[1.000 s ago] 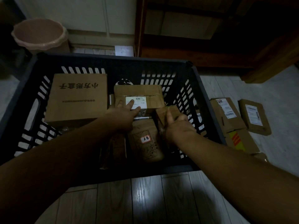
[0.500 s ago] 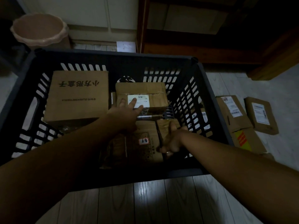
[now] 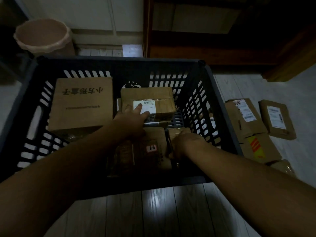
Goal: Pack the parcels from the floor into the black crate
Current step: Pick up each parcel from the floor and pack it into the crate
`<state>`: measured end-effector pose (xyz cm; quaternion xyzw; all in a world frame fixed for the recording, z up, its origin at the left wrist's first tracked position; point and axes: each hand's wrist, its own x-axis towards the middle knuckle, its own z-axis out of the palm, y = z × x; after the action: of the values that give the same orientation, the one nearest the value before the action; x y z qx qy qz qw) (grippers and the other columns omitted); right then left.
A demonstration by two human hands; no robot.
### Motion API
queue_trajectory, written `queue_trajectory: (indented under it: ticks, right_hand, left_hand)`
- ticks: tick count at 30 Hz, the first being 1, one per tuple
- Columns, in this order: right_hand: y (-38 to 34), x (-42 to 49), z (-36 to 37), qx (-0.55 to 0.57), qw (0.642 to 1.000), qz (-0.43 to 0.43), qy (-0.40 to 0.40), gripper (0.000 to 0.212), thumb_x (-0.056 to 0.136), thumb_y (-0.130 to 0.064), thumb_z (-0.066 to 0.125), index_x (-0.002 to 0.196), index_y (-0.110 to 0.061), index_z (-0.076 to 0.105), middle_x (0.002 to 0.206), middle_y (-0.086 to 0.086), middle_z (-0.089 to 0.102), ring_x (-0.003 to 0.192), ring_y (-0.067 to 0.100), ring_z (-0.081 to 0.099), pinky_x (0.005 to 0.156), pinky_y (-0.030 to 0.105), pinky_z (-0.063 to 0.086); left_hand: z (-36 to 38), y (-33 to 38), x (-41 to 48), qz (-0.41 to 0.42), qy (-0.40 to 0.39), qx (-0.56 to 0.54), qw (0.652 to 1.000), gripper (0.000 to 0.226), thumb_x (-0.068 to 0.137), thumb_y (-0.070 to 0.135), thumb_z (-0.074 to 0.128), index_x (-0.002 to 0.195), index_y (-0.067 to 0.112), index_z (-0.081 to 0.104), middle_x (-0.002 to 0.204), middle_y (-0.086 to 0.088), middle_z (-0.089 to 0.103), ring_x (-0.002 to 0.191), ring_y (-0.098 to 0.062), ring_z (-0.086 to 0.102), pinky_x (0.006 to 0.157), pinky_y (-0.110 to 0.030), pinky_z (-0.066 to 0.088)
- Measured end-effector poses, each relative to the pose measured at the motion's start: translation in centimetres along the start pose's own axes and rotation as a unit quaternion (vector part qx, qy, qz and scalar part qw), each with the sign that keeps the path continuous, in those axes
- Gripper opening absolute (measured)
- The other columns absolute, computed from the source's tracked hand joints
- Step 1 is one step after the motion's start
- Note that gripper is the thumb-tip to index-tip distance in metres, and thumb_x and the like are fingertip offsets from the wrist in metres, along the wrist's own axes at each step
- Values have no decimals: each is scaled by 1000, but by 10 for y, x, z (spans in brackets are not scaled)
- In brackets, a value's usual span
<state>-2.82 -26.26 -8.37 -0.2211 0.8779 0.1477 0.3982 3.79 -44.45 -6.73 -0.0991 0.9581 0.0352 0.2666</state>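
- progress: roughly half done, by judgement. crate (image 3: 119,61) held four parcels in view; four more lay on floor (image 3: 171,211) just right of it.
- in crate: big box (image 3: 82,103) at far left; labelled box (image 3: 153,98) at far middle; brown parcel (image 3: 150,147) at near middle; small parcel (image 3: 177,131) beside it, towards right wall.
- left hand (image 3: 131,117): fingers straight, resting flat on white label of labelled box. no grasp; seemed to steady or nudge it.
- right hand (image 3: 186,144): fingers curled down over small parcel and apparently grasping it. fingertips lost in shadow, so grip was judged, not confirmed.
- step in hand, as judged: seating small parcel in gap between brown parcel and right wall.
- outside crate: flat parcel (image 3: 244,117), second flat parcel (image 3: 277,118) beside it, striped parcel (image 3: 261,147) nearer, and one partly hidden parcel (image 3: 280,165) by right forearm. none touched.
- room left: bare crate bottom showed at far right, and space above low parcels looked free.
- light was poor; smaller items under arms could not be ruled out.
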Motion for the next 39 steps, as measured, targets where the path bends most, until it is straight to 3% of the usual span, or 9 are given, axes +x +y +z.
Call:
queue_trajectory:
  ticks: [3, 7, 14, 16, 19, 24, 26, 30, 39]
  right_hand:
    - [4, -43, -27, 49, 998, -24, 22, 85, 76, -57, 62, 144, -17, 30, 144, 12, 40, 125, 31, 46, 94, 45, 45]
    - [30, -125, -72, 119, 990, -63, 42, 51, 94, -41, 48, 137, -13, 41, 134, 11, 53, 117, 27, 54, 91, 36, 45]
    - [81, -283, -164, 297, 951, -51, 72, 40, 91, -48, 52, 110, -13, 60, 107, 6, 65, 92, 19, 60, 78, 29, 51]
    - [95, -335, -194, 338, 936, -53, 87, 41, 91, -45, 55, 109, -8, 60, 107, 9, 64, 94, 22, 61, 84, 34, 52]
    - [119, -412, -234, 344, 931, -79, 96, 34, 93, -38, 55, 107, -7, 61, 108, 11, 65, 96, 24, 61, 86, 39, 52]
    - [153, -515, -272, 293, 945, -86, 118, 42, 90, -47, 51, 112, -12, 57, 98, -2, 55, 90, 14, 54, 69, 27, 40]
    - [164, -543, -279, 260, 953, -84, 134, 65, 81, -63, 38, 116, -11, 57, 109, 3, 56, 104, 22, 55, 79, 30, 42]
    - [187, -603, -284, 249, 945, -56, 203, 54, 95, -42, 46, 141, -13, 43, 144, 10, 42, 133, 27, 36, 104, 31, 32]
    - [251, -699, -257, 265, 930, 21, 254, 64, 92, -50, 49, 147, -20, 32, 148, 8, 37, 132, 26, 39, 107, 33, 35]
  left_hand:
    - [-19, 2, -15, -4, -24, -42, 999, 76, 87, 54, 51, 149, 31, 12, 159, -10, 2, 143, -41, 5, 111, -61, 16]
    - [-81, 10, -66, -16, -59, -114, 992, 77, 87, 55, 53, 149, 27, 15, 157, -11, 5, 142, -39, 8, 113, -58, 22]
    - [-221, 33, -201, -20, -66, -201, 977, 76, 88, 49, 55, 149, 28, 16, 157, -6, 11, 142, -34, 15, 117, -49, 14]
    - [-267, 47, -245, -35, -71, -221, 972, 76, 89, 47, 56, 150, 28, 15, 157, -6, 10, 143, -33, 13, 117, -49, 14]
    - [-336, 71, -312, -70, -60, -234, 968, 80, 87, 44, 59, 151, 26, 14, 158, -10, 8, 143, -35, 11, 116, -50, 17]
    - [-414, 103, -406, -58, 9, -249, 967, 75, 85, 36, 65, 147, 21, 25, 153, -10, 25, 139, -30, 25, 112, -44, 25]
    - [-429, 108, -424, -64, 12, -258, 964, 75, 85, 40, 63, 147, 24, 24, 154, -8, 23, 141, -30, 21, 114, -46, 24]
    - [-466, 130, -442, -26, 24, -270, 962, 78, 86, 51, 56, 149, 27, 18, 158, -8, 11, 144, -33, 12, 117, -48, 18]
    - [-519, 209, -487, 113, 78, -297, 945, 74, 88, 44, 58, 149, 33, 16, 160, 0, 5, 147, -25, 1, 119, -43, 11]
